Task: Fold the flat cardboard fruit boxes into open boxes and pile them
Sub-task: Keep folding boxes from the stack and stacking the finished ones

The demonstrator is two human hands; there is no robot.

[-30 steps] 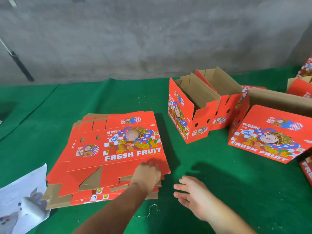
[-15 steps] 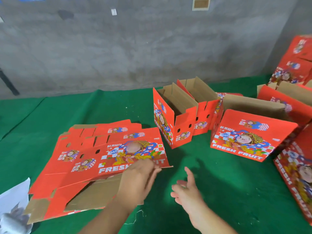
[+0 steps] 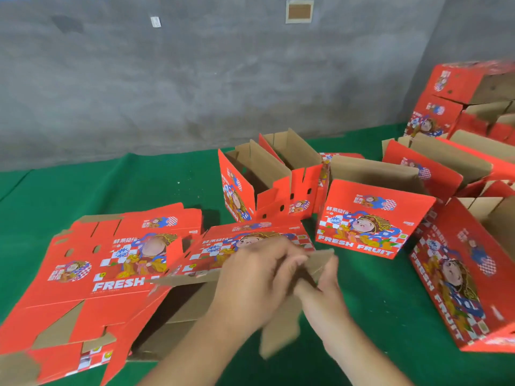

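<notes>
On green cloth (image 3: 145, 185), both hands (image 3: 259, 277) grip a lifted flat box (image 3: 217, 249).

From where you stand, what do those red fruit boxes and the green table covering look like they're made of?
The box being folded looks like cardboard: printed red outside with a slight sheen, plain brown inside where its flaps show. The flat stack looks the same, brown at its cut edges. The green covering looks like matte felt or thin carpet, dull and creased; which one, I cannot tell.
</notes>
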